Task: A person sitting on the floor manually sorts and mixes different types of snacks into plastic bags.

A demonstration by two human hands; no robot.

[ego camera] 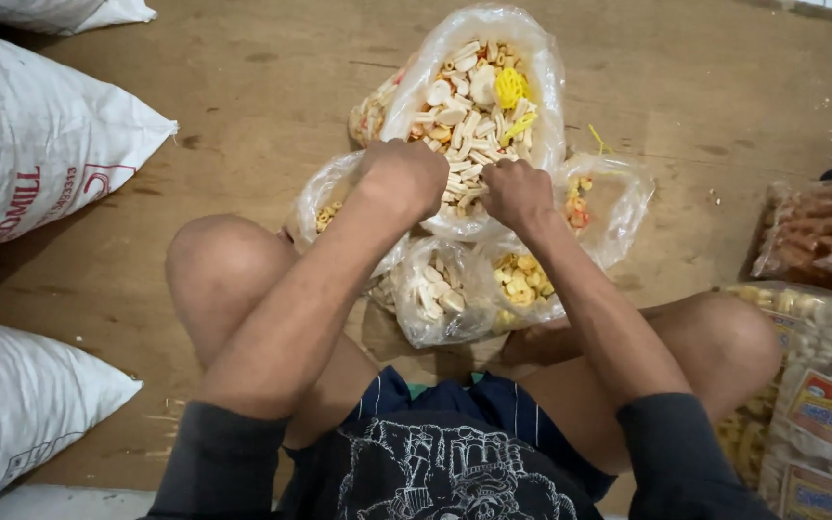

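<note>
I am counting three white sacks (40, 144) lying at nine o'clock, six clear snack bags (479, 106) at twelve, and two hands (404, 178) gripping.

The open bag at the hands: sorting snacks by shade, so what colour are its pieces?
Mostly cream-white pieces in the open bag, some yellow and orange; head view.

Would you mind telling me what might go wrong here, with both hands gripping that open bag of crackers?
The open bag is heaped high, and the left hand and right hand grip only its near rim, so a tug may spill crackers onto the wooden floor. The small bags crowded against it might get knocked over.
</note>
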